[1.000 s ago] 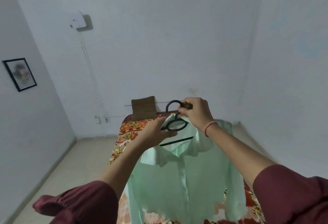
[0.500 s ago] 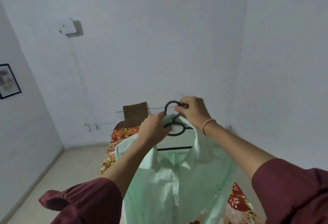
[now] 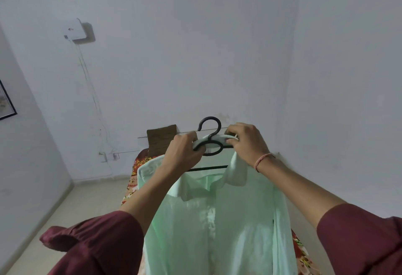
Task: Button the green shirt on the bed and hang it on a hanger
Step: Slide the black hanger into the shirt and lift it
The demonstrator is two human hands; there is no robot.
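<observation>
Two maroon sleeves frame the bottom of the view, the left sleeve [image 3: 97, 242] pushed up on the forearm and the right sleeve [image 3: 359, 242] likewise. Between the forearms hangs the green shirt [image 3: 217, 231], lifted clear of the bed and facing the camera. Its front placket lies closed down the middle as far as can be seen, and its collar is folded outward at the top.

Higher up, both arms reach to the shirt's neck. The left grip [image 3: 185, 152] is closed round the left shoulder of the hanger [image 3: 209, 118] together with the collar band there. The right grip [image 3: 248, 142], with a thin reddish thread [image 3: 264, 159] at its wrist, has its fingers curled on the pale collar band at the hanger's right shoulder. The black hook stands free above the two hands. The hanger's lower bar shows inside the neck opening, so the shirt sits on the hanger.

Beyond and below the shirt lies the bed [image 3: 130, 190] with a red and orange floral sheet. At its far end a brown cloth [image 3: 162, 139] hangs over a thin line along the wall. A pale floor [image 3: 76, 205] runs to the left of the bed. Low on the far wall sits a socket [image 3: 103, 156], and a cable climbs from it to a white box [image 3: 74, 30]. A framed picture [image 3: 6, 102] hangs on the left wall.
</observation>
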